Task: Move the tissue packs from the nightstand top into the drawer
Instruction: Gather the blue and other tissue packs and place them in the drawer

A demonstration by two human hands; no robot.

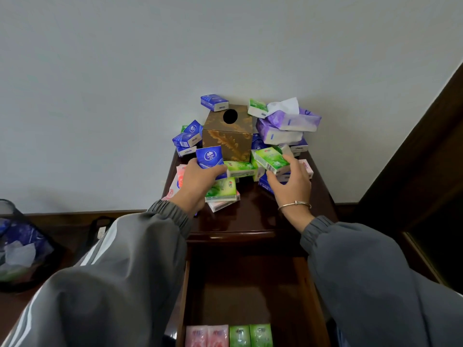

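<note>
Your left hand (pixel 198 180) pinches a blue tissue pack (pixel 210 160), held upright just in front of the brown tissue box (pixel 227 136), to its left. Your right hand (pixel 289 182) closes thumb and fingers on a green tissue pack (pixel 271 159), tilted, just in front of the box, to its right. The remaining tissue packs (pixel 285 128) lie heaped around the box on the nightstand (pixel 250 216); one blue pack sits on top of the box. Below the box, the drawer (pixel 248 291) stands open. Two pink packs (pixel 206 335) and two green packs (pixel 250 335) lie side by side at its near end.
</note>
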